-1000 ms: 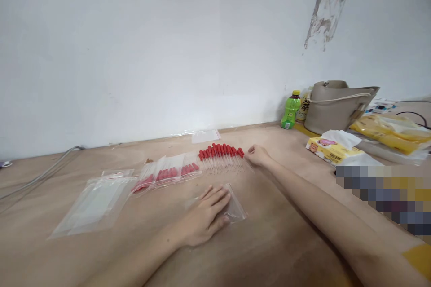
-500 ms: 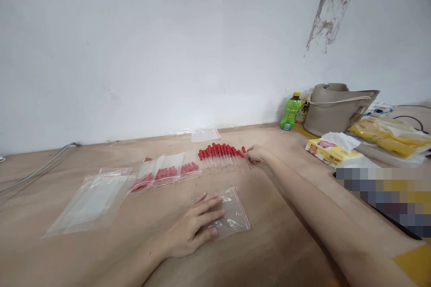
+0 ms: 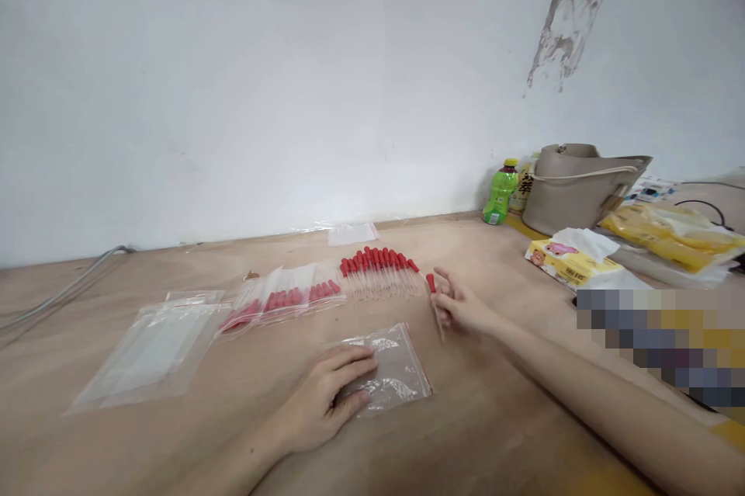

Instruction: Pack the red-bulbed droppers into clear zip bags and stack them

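My left hand (image 3: 329, 395) lies with fingers apart on the left part of a clear zip bag (image 3: 393, 368) with a red edge line. To the right, my right hand (image 3: 459, 306) pinches a thin dropper (image 3: 431, 283) with a red bulb, its clear stem pointing down. Behind the bag, several red-bulbed droppers (image 3: 381, 257) lie in a row, bulbs toward the wall. Left of them are clear bags with red-bulbed droppers inside (image 3: 285, 298). Flat clear bags (image 3: 154, 348) are stacked at the left.
Near the wall lies another small bag (image 3: 352, 234). At the right stand a green bottle (image 3: 501, 193), a grey bag (image 3: 562, 193) and a yellow tissue pack (image 3: 567, 261). A grey cable (image 3: 70, 288) runs along the left.
My right hand has drawn back from the row toward me, bringing one dropper with it. My left hand has shifted slightly left on the bag.
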A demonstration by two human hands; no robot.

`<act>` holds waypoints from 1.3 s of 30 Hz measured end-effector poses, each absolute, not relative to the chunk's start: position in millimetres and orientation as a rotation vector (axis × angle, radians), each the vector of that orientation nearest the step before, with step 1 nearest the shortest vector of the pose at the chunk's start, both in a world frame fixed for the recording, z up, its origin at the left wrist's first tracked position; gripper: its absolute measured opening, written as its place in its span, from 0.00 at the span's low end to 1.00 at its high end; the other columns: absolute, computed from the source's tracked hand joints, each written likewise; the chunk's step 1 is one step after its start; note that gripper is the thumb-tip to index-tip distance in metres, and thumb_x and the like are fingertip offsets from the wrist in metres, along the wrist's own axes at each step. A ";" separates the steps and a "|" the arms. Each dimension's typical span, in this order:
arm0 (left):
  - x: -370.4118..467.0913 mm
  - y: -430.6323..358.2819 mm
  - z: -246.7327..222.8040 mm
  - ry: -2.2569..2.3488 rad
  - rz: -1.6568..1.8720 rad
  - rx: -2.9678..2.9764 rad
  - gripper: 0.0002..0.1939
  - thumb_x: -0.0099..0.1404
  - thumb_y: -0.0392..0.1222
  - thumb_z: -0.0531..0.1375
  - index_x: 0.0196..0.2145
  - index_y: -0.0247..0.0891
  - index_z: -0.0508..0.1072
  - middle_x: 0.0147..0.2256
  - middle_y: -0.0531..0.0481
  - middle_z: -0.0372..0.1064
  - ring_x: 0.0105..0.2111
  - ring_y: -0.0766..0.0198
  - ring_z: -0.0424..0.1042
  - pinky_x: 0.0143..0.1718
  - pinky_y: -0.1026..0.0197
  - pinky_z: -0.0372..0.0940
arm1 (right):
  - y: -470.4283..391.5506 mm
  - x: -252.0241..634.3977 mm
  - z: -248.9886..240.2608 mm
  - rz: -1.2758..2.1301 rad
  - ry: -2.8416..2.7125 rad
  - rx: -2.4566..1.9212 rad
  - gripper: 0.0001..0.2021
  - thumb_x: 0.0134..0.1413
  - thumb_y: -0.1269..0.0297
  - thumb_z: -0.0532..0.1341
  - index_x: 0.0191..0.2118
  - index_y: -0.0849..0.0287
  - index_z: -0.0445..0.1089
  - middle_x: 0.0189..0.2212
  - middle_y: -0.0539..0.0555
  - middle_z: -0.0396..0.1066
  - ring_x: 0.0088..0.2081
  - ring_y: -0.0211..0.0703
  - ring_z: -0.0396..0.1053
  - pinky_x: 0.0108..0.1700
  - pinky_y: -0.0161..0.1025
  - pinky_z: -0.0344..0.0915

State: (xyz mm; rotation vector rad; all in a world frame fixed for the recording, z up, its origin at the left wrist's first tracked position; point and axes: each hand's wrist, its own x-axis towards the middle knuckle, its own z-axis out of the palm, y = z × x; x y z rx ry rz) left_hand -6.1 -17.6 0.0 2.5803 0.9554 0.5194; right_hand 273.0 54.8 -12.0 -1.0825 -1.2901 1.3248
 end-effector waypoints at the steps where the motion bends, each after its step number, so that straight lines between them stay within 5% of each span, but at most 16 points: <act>1: -6.1 -17.5 0.3 0.963 0.514 2.570 0.20 0.63 0.43 0.52 0.53 0.47 0.59 0.53 0.50 0.57 0.51 0.57 0.58 0.51 0.53 0.55 | 45.8 269.0 -15.6 1.324 -1.293 -1.050 0.30 0.44 0.63 0.56 0.53 0.54 0.42 0.18 0.40 0.56 0.15 0.29 0.56 0.17 0.29 0.55; 10: -2.2 -18.1 6.2 0.974 0.509 2.521 0.24 0.63 0.43 0.51 0.57 0.47 0.50 0.53 0.48 0.57 0.50 0.57 0.59 0.50 0.53 0.56 | 22.7 251.6 -22.9 1.140 -1.234 -1.021 0.29 0.43 0.57 0.59 0.49 0.53 0.43 0.24 0.43 0.60 0.19 0.32 0.63 0.23 0.34 0.64; 39: -0.8 -16.5 8.9 0.961 0.488 2.520 0.24 0.63 0.41 0.51 0.56 0.45 0.51 0.52 0.49 0.57 0.50 0.59 0.59 0.50 0.53 0.56 | 21.5 253.9 -19.1 1.207 -1.154 -1.001 0.25 0.42 0.64 0.59 0.46 0.55 0.47 0.19 0.40 0.59 0.16 0.31 0.59 0.17 0.30 0.60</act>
